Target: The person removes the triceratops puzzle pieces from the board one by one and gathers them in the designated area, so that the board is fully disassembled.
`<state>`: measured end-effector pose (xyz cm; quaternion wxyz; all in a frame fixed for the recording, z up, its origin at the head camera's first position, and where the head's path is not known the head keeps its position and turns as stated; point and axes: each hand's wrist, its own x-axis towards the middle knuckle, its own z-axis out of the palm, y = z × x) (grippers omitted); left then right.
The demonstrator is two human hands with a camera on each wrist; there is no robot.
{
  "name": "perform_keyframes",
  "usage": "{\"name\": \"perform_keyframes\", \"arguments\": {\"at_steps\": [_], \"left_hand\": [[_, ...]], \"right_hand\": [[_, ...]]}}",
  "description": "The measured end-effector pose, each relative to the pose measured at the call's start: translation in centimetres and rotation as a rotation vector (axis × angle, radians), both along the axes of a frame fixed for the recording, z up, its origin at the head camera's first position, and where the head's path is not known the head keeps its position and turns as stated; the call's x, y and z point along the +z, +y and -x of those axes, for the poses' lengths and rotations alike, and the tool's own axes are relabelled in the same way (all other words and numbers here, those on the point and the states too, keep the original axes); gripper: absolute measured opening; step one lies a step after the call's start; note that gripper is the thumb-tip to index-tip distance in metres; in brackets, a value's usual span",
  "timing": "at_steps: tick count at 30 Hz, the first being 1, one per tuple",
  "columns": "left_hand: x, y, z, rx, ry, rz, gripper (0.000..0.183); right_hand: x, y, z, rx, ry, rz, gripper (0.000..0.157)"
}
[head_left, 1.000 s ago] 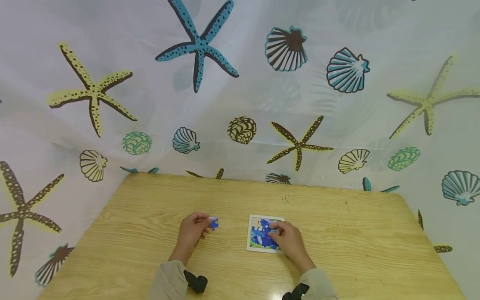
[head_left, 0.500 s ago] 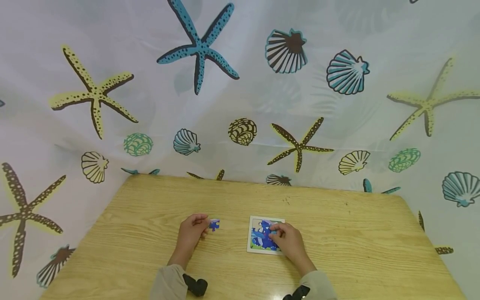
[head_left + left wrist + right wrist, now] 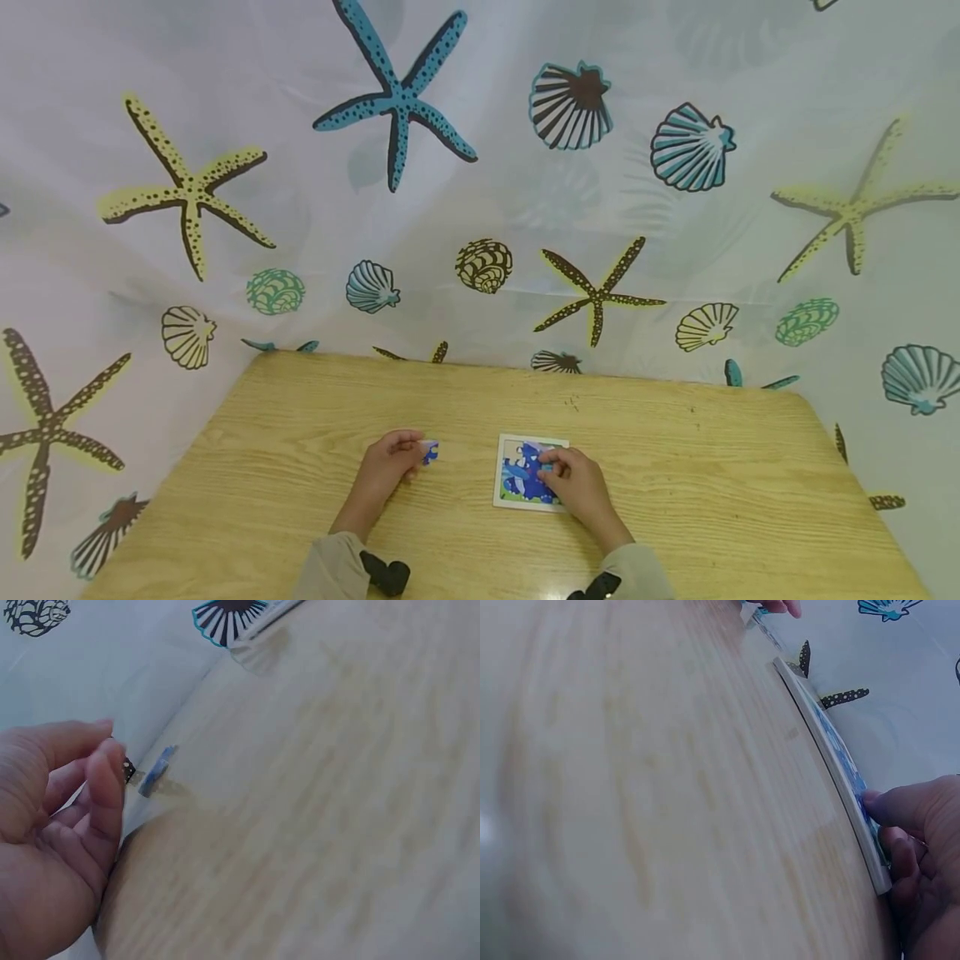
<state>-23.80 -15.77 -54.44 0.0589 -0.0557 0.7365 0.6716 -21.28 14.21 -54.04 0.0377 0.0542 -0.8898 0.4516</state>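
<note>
Empty and loosely curled, the left hand (image 3: 388, 465) should pinch the jigsaw piece (image 3: 431, 452) edgewise; the right hand (image 3: 579, 480) touches the framed jigsaw (image 3: 519, 484), grip unclear.

"How does the framed jigsaw puzzle (image 3: 527, 482) lie?"

"Flat, white-bordered, its blue picture mostly filled; a beige gap shows at eleven o'clock, and the right hand (image 3: 579, 481) partly covers three o'clock."

"And the loose jigsaw piece (image 3: 432, 452)?"

"Blue and lilac, at the puzzle's nine o'clock, partly hidden by the left hand (image 3: 388, 463); whether pinched, I can't tell."
</note>
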Motion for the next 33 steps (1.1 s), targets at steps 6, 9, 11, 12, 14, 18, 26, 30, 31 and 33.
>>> {"name": "perform_keyframes", "arguments": {"at_steps": [6,9,11,12,14,18,26,30,31,33], "left_hand": [[0.4,0.6,-0.4,-0.1,0.003,-0.01,0.034],[0.5,1.0,-0.7,-0.147,-0.004,-0.033,0.035],[0.5,1.6,-0.9,-0.183,-0.002,-0.043,0.036],[0.6,1.9,-1.0,-0.2,-0.001,-0.051,0.036],[0.7,2.6,-1.1,-0.224,-0.001,-0.066,0.037],[0.7,4.3,-1.0,-0.264,-0.013,-0.092,0.038],[1.3,7.1,-0.4,-0.32,-0.021,-0.087,0.039],[2.0,8.4,0.1,-0.362,0.008,-0.031,0.037],[2.1,8.7,0.2,-0.38,0.015,-0.017,0.037],[2.4,9.3,0.4,-0.416,0.018,-0.007,0.037]], "right_hand": [[-0.5,0.2,0.0,0.011,-0.01,-0.002,0.011],[-0.7,0.2,0.0,0.015,-0.011,-0.001,0.011],[-0.7,0.1,-0.1,0.013,-0.005,-0.001,0.011],[-0.7,0.1,-0.1,0.013,-0.001,-0.002,0.011],[-0.7,0.1,-0.1,0.013,0.006,-0.002,0.011],[-0.8,0.1,-0.1,0.017,0.007,-0.008,0.011],[-0.5,0.1,0.0,0.013,0.004,-0.004,0.012],[-0.4,0.1,0.1,0.01,0.002,-0.003,0.012],[-0.3,0.2,0.2,0.008,0.001,-0.005,0.012],[-0.3,0.2,0.3,0.005,0.004,-0.008,0.012]]}}
